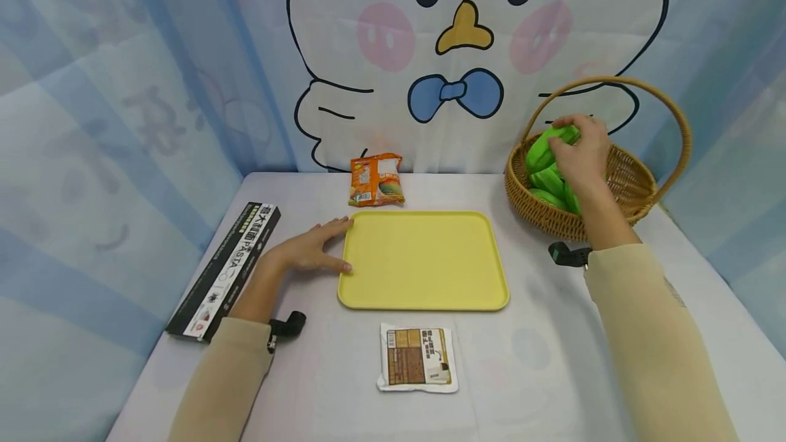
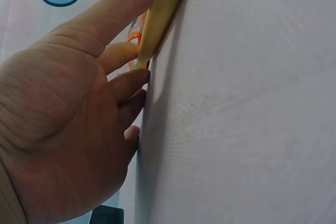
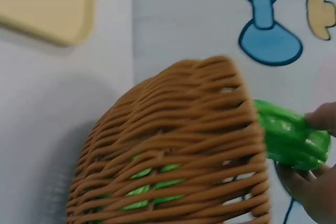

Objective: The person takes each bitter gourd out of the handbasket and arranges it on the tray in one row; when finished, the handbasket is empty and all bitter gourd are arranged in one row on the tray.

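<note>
One white surface point(image 1: 319, 387) is carrying a wicker basket point(image 1: 555, 222) and a yellow tray point(image 1: 424, 261); the left hand point(image 1: 310, 249), fingers outstretched, is touching the tray's left edge; the right hand's grip point(image 1: 583, 157) is pinching a ridged green object point(image 1: 539, 153) between thumb and fingers at the basket's rim.

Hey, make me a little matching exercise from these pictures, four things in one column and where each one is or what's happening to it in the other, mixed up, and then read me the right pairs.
Things
1. Yellow tray
2. Uppermost green piece
3. Orange packet
4. Long black box

Places and states
A. Just beyond the tray's far edge
B. Lying slanted, left of the left hand
C. Held in the right hand at the wicker basket
D. Touched at its left edge by the left hand

Right pairs: 1-D, 2-C, 3-A, 4-B
</note>
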Demonstrator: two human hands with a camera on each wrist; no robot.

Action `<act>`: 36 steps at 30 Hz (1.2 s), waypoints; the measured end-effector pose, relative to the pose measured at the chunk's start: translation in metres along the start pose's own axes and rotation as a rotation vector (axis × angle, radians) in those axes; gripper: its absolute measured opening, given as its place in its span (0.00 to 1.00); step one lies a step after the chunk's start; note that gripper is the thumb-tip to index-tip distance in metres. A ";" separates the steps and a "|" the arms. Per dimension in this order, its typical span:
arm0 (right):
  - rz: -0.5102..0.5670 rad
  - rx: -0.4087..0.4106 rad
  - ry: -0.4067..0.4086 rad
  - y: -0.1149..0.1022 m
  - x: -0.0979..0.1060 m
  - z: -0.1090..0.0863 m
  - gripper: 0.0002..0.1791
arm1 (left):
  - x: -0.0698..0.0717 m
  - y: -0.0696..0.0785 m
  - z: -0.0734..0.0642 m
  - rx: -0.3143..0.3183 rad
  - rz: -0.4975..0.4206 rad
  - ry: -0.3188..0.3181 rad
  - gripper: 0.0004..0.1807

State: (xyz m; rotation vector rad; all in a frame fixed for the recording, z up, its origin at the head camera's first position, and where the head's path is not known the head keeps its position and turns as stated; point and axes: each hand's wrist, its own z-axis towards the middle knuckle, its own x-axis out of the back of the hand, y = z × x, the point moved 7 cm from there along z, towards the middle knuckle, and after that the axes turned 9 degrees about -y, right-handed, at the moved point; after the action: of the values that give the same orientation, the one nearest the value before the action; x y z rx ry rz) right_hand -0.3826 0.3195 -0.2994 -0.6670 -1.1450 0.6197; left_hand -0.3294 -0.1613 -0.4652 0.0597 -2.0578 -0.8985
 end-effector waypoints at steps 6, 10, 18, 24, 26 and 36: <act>0.163 0.151 0.172 -0.035 0.010 -0.019 0.15 | 0.000 0.000 0.000 -0.006 -0.003 0.002 0.60; 0.328 0.279 0.134 -0.057 -0.004 -0.039 0.13 | -0.001 -0.005 -0.001 0.031 -0.018 0.001 0.61; 0.461 0.345 -0.115 -0.070 -0.060 -0.076 0.13 | -0.002 -0.009 -0.003 0.046 -0.048 -0.029 0.63; 0.525 0.321 -0.336 -0.065 -0.109 -0.091 0.15 | -0.002 -0.011 -0.002 0.054 -0.045 -0.034 0.65; 0.529 0.302 -0.389 -0.063 -0.123 -0.095 0.15 | -0.002 -0.011 -0.002 0.059 -0.047 -0.035 0.65; 0.445 0.260 -0.537 -0.062 -0.168 -0.109 0.24 | -0.003 -0.014 -0.001 0.063 -0.045 -0.032 0.65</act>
State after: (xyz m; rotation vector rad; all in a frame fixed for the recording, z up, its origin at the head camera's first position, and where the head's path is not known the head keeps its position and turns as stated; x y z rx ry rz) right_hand -0.3222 0.1376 -0.3832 -0.5453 -1.3834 1.3629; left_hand -0.3309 -0.1716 -0.4755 0.1276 -2.1216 -0.8671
